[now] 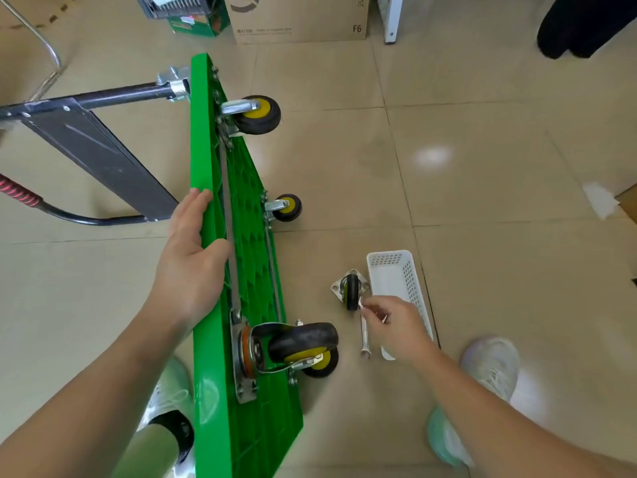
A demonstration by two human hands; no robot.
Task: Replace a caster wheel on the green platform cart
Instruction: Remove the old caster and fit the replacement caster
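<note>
The green platform cart stands on its side edge, its ribbed underside facing right. Three yellow-hubbed casters show on it: a far one, a middle one and a near one. My left hand grips the cart's upper edge, thumb on the underside. A loose caster with a square mounting plate lies on the floor to the right. My right hand hovers just beside it, pinching a small silver piece, probably a bolt. A wrench lies on the floor under that hand.
A white perforated basket lies just right of the loose caster. The cart's folded black handle stretches left. Cardboard boxes stand at the back. My shoes are near the cart's close end.
</note>
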